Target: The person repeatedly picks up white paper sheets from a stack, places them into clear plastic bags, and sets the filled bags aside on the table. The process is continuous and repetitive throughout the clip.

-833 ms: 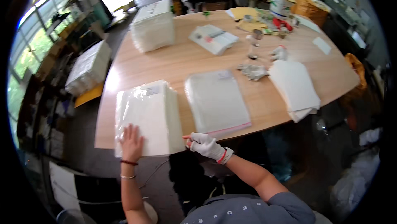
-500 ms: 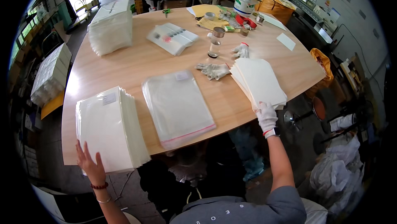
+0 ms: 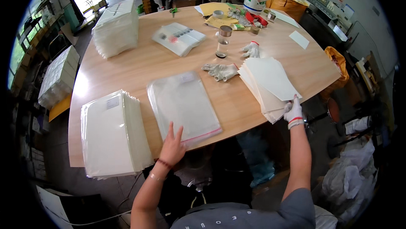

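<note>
My bare left hand (image 3: pixel 172 148), with two fingers stretched apart, is over the near edge of a stack of clear plastic bags (image 3: pixel 184 102) that has a pink strip along that edge. It appears to hold nothing. In a white glove with a red cuff, my right hand (image 3: pixel 292 111) pinches the near right corner of a white sheet (image 3: pixel 272 77). That sheet lies fanned askew on top of a pile of cream sheets (image 3: pixel 263 102). At the left stands a thick stack of bagged sheets (image 3: pixel 103 132) with a small label on top.
Two loose work gloves (image 3: pixel 222 72) (image 3: pixel 251 50) lie beyond the sheets, near a clear bottle (image 3: pixel 222 43). Farther back are printed bags (image 3: pixel 179 39), a tall bag stack (image 3: pixel 115 30), green scissors (image 3: pixel 173 12), tape rolls (image 3: pixel 218 14) and a white bucket (image 3: pixel 254 1).
My left hand has moved right, from the bagged stack to the plastic bags. My right hand has shifted right and slightly up, swinging the top white sheet's near end off the pile.
</note>
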